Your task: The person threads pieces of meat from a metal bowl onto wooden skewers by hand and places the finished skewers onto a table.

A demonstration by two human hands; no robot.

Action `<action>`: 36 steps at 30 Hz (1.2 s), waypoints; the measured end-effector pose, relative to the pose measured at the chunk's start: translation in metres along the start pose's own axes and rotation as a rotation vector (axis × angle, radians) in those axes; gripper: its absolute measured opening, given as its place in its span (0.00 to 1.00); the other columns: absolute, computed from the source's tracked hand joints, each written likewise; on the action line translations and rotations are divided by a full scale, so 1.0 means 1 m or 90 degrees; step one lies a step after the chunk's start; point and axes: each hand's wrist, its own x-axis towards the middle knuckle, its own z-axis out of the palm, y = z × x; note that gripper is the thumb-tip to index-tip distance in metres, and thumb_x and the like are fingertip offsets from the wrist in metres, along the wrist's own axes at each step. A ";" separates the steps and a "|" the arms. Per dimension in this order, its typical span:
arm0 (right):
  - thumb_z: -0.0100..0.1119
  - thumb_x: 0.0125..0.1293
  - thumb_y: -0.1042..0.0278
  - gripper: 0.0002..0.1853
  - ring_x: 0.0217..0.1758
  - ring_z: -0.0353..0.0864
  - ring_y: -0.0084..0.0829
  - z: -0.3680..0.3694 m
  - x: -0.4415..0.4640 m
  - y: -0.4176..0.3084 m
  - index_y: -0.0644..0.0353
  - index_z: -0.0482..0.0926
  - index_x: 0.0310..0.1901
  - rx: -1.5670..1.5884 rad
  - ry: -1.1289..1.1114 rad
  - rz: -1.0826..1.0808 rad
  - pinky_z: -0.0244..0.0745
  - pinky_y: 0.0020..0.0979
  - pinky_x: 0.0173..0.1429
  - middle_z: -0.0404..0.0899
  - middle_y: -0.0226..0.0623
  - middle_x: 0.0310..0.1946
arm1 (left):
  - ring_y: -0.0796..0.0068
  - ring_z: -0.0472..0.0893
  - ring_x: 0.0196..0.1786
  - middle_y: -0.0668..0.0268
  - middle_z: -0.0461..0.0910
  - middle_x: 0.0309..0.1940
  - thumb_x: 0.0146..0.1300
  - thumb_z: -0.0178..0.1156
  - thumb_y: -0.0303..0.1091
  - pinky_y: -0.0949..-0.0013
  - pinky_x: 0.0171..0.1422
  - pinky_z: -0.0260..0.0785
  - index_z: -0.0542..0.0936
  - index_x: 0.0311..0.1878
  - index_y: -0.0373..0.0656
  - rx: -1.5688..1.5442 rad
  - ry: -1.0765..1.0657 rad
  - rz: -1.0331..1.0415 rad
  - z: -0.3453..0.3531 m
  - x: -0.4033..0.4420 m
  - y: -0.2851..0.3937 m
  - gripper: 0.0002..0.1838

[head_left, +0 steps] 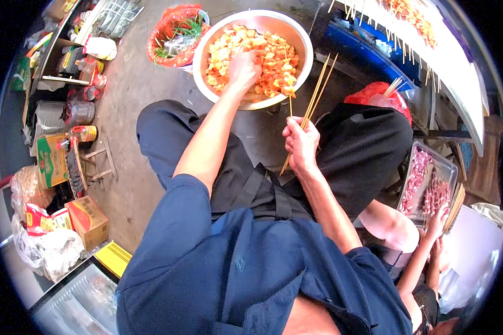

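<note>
Dark blue shirt (251,279) nearest camera, one person seated, black trousers (363,151) below it. One white worktop (458,72) upper right, carrying loaded skewers, too many and too small to count. One metal bowl (302,47) ahead, between and beyond the knees; food pieces (271,47) sit inside it, orange, heaped, not countable. One tray (444,162) at right, pink pieces plus a bunch of threaded skewers; one other person's hand (439,219) at its near edge. One red-bagged bucket (156,42) with greens, just left of bowl. Two own hands: left hand (245,70) reaches into the heap, fingers curled downward, cannot tell whether they grip a piece; right hand (303,140) has fingers clenched round the sticks, at least two bare sticks (318,86) fanned out, plus one loaded stick (290,105) pointing into the bowl, pieces at the rim, their number unclear. Step looks like threading. To do it well: hold the loaded stick firm, spares angled away, push each piece through its thick middle, space evenly, keep left fingertips off the point, work over the bowl.
</note>
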 end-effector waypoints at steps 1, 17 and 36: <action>0.58 0.63 0.69 0.06 0.13 0.60 0.13 -0.001 0.000 0.000 0.61 0.74 0.37 0.001 0.002 -0.001 0.52 0.16 0.15 0.72 0.29 0.18 | 0.50 0.78 0.42 0.50 0.79 0.35 0.47 0.58 0.31 0.54 0.47 0.71 0.81 0.37 0.42 -0.001 -0.036 0.016 0.005 0.003 -0.003 0.12; 0.58 0.63 0.67 0.07 0.13 0.60 0.13 -0.003 -0.003 0.004 0.61 0.74 0.36 -0.026 0.001 -0.021 0.53 0.16 0.15 0.72 0.28 0.18 | 0.52 0.80 0.40 0.50 0.80 0.33 0.47 0.61 0.35 0.55 0.43 0.71 0.80 0.38 0.40 -0.094 -0.173 -0.066 -0.004 0.012 -0.007 0.14; 0.57 0.64 0.66 0.07 0.13 0.60 0.13 -0.006 -0.004 0.005 0.60 0.74 0.37 -0.026 -0.011 -0.016 0.54 0.16 0.15 0.72 0.27 0.18 | 0.52 0.79 0.31 0.53 0.78 0.27 0.49 0.56 0.28 0.56 0.36 0.72 0.78 0.34 0.41 0.102 -0.413 0.284 0.012 0.071 0.004 0.07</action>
